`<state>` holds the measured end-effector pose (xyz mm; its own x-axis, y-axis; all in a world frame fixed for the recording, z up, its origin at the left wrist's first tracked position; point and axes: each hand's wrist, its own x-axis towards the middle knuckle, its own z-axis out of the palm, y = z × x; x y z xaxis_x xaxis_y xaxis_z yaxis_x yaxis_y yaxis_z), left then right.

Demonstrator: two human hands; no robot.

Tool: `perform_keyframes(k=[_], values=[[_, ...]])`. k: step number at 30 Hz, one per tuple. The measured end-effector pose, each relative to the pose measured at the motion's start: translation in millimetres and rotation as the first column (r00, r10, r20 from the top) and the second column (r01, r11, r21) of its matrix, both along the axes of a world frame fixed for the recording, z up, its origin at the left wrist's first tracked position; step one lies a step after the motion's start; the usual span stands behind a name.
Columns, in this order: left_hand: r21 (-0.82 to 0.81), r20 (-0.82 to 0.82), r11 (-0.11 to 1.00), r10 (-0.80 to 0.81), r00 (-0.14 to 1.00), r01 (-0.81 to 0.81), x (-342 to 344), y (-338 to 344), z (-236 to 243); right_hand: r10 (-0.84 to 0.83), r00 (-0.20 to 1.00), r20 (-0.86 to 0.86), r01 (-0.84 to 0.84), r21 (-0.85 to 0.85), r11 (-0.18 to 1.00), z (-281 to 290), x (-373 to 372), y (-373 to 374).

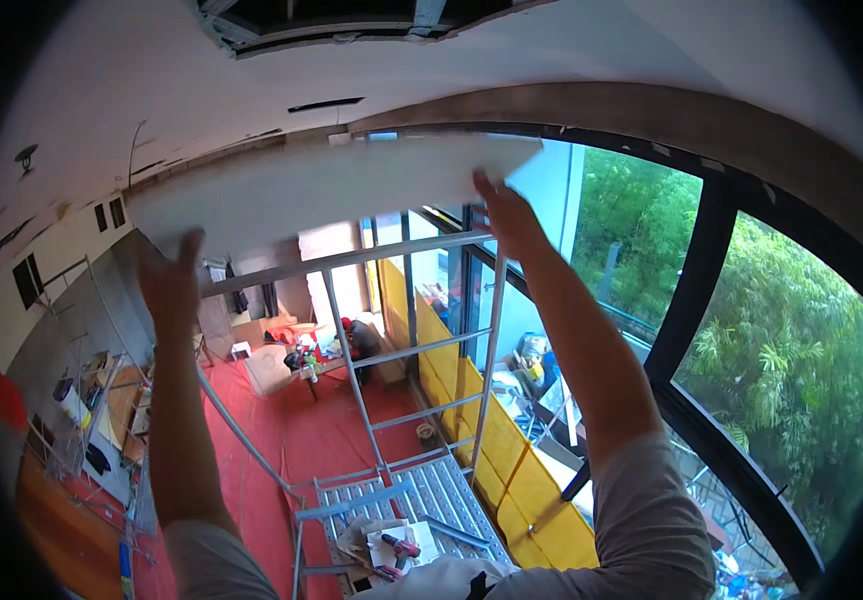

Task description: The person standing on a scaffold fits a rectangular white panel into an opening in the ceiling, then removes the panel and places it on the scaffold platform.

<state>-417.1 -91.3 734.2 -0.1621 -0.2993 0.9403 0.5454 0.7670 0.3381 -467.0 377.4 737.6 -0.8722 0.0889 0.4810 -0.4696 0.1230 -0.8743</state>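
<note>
Both my arms are raised, and between my hands spans a long whitish board (331, 190), blurred by motion, just below the ceiling. My left hand (171, 275) grips its near left corner, thumb up against the edge. At the right end, my right hand (509, 218) holds the board's near edge, with fingers partly hidden. Under the board runs the top rail (351, 257) of a metal scaffold. Down on the scaffold's perforated platform (461, 490) lie a red and black power drill (400, 546) and some pale board scraps (413, 541).
A ragged opening (351, 25) gapes in the ceiling (511, 70). Dark-framed windows (691, 290) and yellow panels (521, 480) line the right. Far below, a person (361, 340) is beside a cluttered table on the red floor covering (251, 430). Another scaffold (101, 300) stands at left.
</note>
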Motion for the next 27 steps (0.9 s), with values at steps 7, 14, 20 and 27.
perform_keyframes(k=[7, 14, 20, 27], values=[[0.004, -0.272, 0.992, -0.117, 0.955, 0.123, -13.6, 19.2, 143.0, 0.01, 0.938, -0.345, -0.107, -0.261, 0.959, 141.8, -6.0, -11.2], [-0.005, -0.144, 0.999, 0.053, 0.988, -0.054, -37.8, 12.3, 217.1, 0.012, 0.892, -0.452, -0.145, -0.262, 0.954, 204.7, 7.6, -18.5], [0.127, -0.297, 0.992, 0.022, 0.954, 0.017, -61.3, 39.4, 238.4, 0.027, 0.883, -0.468, -0.198, -0.321, 0.926, 240.8, -27.1, 13.0], [0.134, -0.371, 0.991, 0.033, 0.928, 0.019, -69.4, 54.2, 252.0, 0.043, 0.888, -0.458, -0.2, -0.3, 0.933, 273.2, -53.9, 34.6]])
